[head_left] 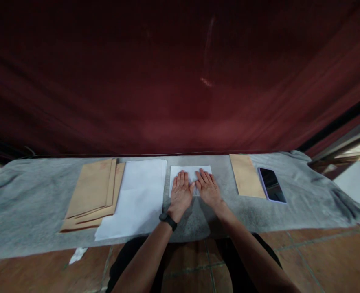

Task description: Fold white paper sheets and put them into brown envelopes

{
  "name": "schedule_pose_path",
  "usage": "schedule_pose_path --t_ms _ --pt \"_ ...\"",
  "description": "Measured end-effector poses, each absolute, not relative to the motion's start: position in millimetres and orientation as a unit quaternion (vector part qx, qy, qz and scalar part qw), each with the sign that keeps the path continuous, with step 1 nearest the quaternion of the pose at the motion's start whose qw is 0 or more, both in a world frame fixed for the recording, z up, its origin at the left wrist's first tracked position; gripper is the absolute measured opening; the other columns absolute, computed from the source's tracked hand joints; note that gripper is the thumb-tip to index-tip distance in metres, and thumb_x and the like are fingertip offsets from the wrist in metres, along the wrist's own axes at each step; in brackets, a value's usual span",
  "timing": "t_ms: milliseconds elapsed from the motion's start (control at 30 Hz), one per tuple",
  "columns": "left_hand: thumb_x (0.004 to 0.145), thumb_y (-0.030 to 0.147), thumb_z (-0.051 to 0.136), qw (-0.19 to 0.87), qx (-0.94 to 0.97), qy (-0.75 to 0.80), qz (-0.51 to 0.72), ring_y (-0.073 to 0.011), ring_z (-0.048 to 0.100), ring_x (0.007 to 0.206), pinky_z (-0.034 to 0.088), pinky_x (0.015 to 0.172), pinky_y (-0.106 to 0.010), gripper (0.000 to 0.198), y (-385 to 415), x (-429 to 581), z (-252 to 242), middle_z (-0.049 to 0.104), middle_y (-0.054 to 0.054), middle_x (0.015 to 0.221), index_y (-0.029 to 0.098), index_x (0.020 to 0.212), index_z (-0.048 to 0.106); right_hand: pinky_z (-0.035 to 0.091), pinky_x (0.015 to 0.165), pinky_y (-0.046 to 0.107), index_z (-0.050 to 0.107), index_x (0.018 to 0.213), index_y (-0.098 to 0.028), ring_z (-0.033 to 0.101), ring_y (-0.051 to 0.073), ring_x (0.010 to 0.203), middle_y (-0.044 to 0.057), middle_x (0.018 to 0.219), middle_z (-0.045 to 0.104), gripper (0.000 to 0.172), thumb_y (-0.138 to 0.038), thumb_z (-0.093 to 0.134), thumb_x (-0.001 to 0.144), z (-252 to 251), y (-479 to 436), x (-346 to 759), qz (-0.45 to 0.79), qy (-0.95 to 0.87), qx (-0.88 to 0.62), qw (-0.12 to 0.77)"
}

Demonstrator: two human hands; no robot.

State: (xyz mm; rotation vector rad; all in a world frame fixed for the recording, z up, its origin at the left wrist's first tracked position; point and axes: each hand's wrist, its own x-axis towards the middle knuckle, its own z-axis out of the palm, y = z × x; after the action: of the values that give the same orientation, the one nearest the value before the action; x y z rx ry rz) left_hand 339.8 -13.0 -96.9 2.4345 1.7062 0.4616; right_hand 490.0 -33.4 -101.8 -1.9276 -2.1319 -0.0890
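Observation:
A small white sheet of paper [189,168], perhaps folded, lies on the grey cloth in front of me. My left hand [181,190] rests flat on its left half, fingers stretched toward the far edge. On its right half lies my right hand [207,188], also flat, with the fingers a little spread. The two thumbs come close together over the middle of the paper. Both palms cover much of the sheet, so its near part is partly hidden. Just left of my hands is a stack of larger white paper [140,195].
Brown envelopes [91,187] are piled at the left. One brown envelope [246,176] lies to the right, beside a phone [272,185] in a purple case. Grey cloth [222,219] covers the narrow surface. A dark red panel [174,101] rises behind it. A white scrap [77,255] is on the tiled floor.

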Motion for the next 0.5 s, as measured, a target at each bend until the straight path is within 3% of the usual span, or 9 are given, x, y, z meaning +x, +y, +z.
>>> schedule_pose_path --t_ms 333,433,500 --pt "0.102 0.033 0.036 0.038 0.763 0.627 0.152 -0.0293 0.025 0.154 0.023 0.126 -0.048 0.061 -4.7 330.5 -98.5 0.032 -0.021 0.162 0.003 0.155 0.034 0.027 0.118 0.056 0.047 0.151 -0.013 0.042 0.033 0.143 0.015 0.157 0.045 0.05 -0.031 0.035 0.105 -99.2 -33.1 536.3 -0.043 -0.648 -0.748 0.138" --pt "0.102 0.034 0.036 0.031 0.761 0.63 0.154 -0.0294 0.026 0.154 0.023 0.125 -0.049 0.062 -4.7 331.0 -97.5 0.032 -0.02 0.163 0.006 0.156 0.033 0.026 0.119 0.057 0.048 0.149 -0.007 0.039 0.034 0.146 0.02 0.158 0.042 0.052 -0.031 0.034 0.105 -91.6 -26.5 534.0 -0.046 -0.632 -0.753 0.178" --pt "0.102 0.033 0.036 0.032 0.764 0.627 0.148 -0.0299 0.025 0.154 0.022 0.125 -0.049 0.061 -4.8 331.4 -96.6 0.031 -0.021 0.163 0.006 0.157 0.033 0.026 0.122 0.052 0.046 0.151 -0.007 0.037 0.03 0.148 0.017 0.159 0.04 0.053 -0.032 0.03 0.106 -87.2 -19.5 520.3 -0.027 -0.665 -0.715 0.214"
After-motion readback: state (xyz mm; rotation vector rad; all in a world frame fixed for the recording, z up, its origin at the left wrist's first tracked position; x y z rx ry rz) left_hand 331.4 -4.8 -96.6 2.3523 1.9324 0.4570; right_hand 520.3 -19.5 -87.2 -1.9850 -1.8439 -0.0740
